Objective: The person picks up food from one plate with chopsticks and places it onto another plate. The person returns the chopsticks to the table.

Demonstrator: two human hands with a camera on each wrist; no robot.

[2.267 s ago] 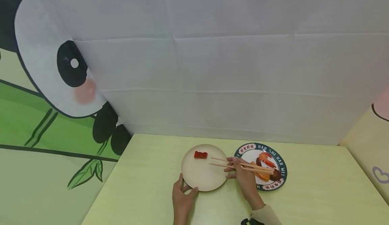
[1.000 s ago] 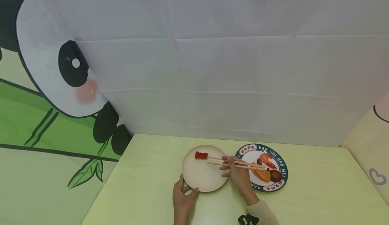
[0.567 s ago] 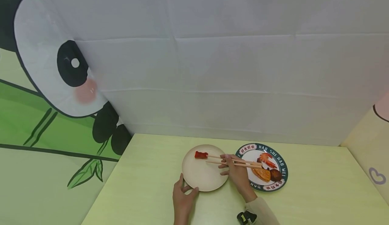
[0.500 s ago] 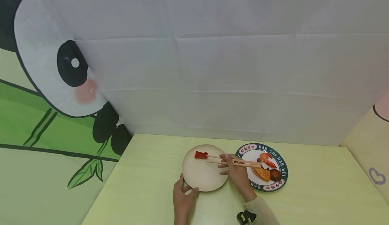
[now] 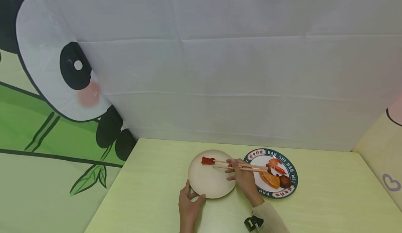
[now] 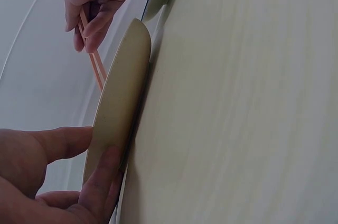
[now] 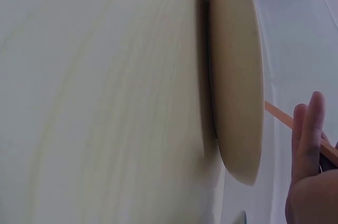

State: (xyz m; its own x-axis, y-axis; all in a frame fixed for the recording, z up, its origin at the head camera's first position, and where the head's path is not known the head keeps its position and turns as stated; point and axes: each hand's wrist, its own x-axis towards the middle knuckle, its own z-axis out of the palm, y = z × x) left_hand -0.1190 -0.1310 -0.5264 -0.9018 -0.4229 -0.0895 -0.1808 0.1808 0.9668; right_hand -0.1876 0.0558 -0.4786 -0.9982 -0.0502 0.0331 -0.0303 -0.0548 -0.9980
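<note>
The right hand (image 5: 244, 180) grips a pair of wooden chopsticks (image 5: 248, 166) over the right side of a cream plate (image 5: 211, 184). The upper chopstick's tip is at the right end of a small red piece of food (image 5: 208, 160) on that plate; the lower tip stands apart from it. Contact is hard to tell. At the plate's near left edge, the left hand (image 5: 190, 206) holds the rim between thumb and fingers. The left wrist view shows its fingers (image 6: 100, 182) against the plate's side. In the right wrist view, the food is hidden behind the plate (image 7: 237, 76).
A green-rimmed plate (image 5: 293, 177) with lettering stands just right. On it lie a shrimp (image 5: 275, 164), an orange-yellow piece (image 5: 270, 181) and a round brown piece (image 5: 285, 181). A white sheet (image 5: 220, 68) rises behind the pale table (image 5: 333, 191).
The right hand has moved left with the chopsticks, bringing their tips from apart to beside the red piece. The left hand and both plates stay put.
</note>
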